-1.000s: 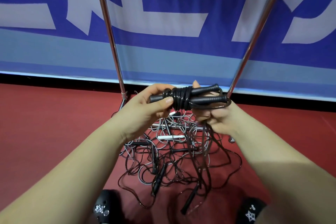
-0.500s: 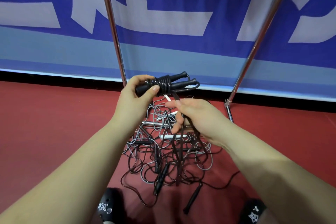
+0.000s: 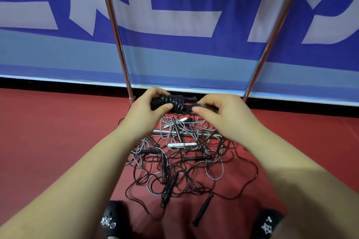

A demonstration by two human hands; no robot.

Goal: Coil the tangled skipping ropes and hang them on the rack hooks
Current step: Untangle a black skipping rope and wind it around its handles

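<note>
Below, tangled ropes [image 3: 178, 163] litter red floor [image 3: 48, 132]; left hand [image 3: 147, 112] and right hand [image 3: 223, 114] grip a coiled rope [image 3: 177, 102].

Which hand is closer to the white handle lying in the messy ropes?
Right. The right hand is up above the white handle, a little to its right. The left hand is higher and further off to its left.

Blue banner [image 3: 184, 25] with large pale lettering, upright, filling upper view. Pale blue band along banner's lower part, black strip below banner. Red floor [image 3: 48, 132] in front of banner. Two black shoe tips with sparkly ornaments [image 3: 110, 219] [image 3: 269, 223], well in front of banner, at bottom edge.
</note>
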